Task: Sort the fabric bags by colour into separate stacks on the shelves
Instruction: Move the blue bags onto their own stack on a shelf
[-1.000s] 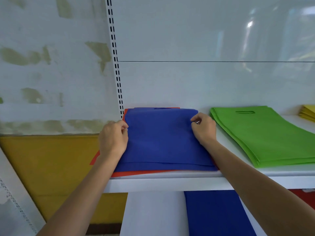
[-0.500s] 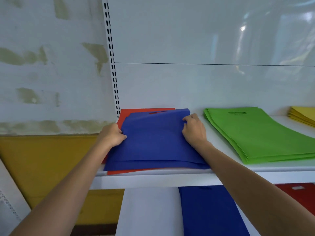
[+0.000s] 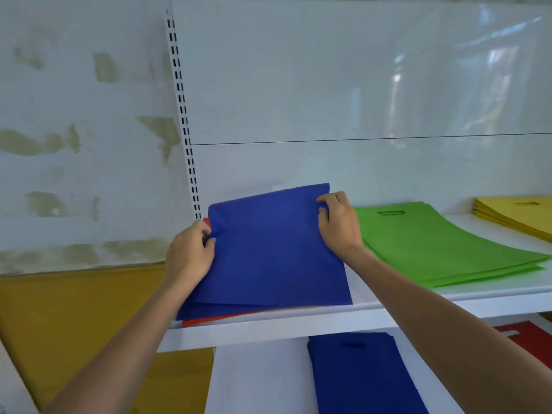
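L grip (image 3: 191, 255) and R grip (image 3: 339, 225) pinch blue bags (image 3: 274, 252) by side edges, back edge tilted up off shelf (image 3: 448, 303). Poss. one red bag (image 3: 221, 319) lies beneath; green stack (image 3: 433, 243) just beside.

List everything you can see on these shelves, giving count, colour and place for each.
held bags: a few, blue, upper shelf, far edge lifted
red bag: at least one, red, under the held bags
green stack: one, green, upper shelf, right of held bags
yellow stack: one, yellow, upper shelf, far right
blue stack: one, blue, lower shelf
lower red bags: count unclear, red, lower shelf, right
left hand: one, grip on held bags' left edge
right hand: one, grip on their right edge
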A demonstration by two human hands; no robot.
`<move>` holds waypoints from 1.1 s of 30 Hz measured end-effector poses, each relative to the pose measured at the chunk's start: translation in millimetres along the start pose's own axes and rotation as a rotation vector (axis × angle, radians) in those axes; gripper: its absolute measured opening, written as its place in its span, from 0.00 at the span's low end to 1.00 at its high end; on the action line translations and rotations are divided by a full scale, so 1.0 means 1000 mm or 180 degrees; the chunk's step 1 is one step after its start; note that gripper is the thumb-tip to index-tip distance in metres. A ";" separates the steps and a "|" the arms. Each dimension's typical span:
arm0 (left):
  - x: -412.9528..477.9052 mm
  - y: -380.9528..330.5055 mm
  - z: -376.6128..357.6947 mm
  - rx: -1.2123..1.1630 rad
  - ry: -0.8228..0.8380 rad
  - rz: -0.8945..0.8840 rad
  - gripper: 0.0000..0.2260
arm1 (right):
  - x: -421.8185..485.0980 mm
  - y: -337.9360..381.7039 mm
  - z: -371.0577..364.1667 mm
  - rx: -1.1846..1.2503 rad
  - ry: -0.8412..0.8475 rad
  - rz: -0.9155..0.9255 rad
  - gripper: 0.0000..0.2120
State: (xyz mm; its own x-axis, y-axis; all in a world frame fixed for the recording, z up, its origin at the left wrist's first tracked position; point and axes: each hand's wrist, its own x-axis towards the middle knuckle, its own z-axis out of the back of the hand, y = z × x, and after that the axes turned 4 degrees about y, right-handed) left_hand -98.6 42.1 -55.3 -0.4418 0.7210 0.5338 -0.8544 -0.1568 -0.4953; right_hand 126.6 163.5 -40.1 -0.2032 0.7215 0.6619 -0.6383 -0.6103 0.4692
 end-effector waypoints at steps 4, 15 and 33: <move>-0.017 -0.028 -0.002 -0.0319 0.0163 -0.0191 0.08 | -0.015 -0.028 0.033 0.0398 -0.0206 -0.0389 0.09; -0.129 -0.131 -0.051 -0.0370 0.0516 -0.0787 0.14 | -0.126 -0.109 0.153 -0.0318 -0.0336 -0.0817 0.17; -0.359 -0.130 -0.230 -0.0701 0.2352 -0.0364 0.15 | -0.369 -0.278 0.178 -0.0616 0.1168 -0.2192 0.18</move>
State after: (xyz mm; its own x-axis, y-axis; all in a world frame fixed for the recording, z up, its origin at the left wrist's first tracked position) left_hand 234.3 -40.9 -340.4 0.0089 0.9994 0.0328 -0.7756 0.0276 -0.6306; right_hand 510.8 8.8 -310.9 0.0734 0.9972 0.0105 -0.8197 0.0543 0.5701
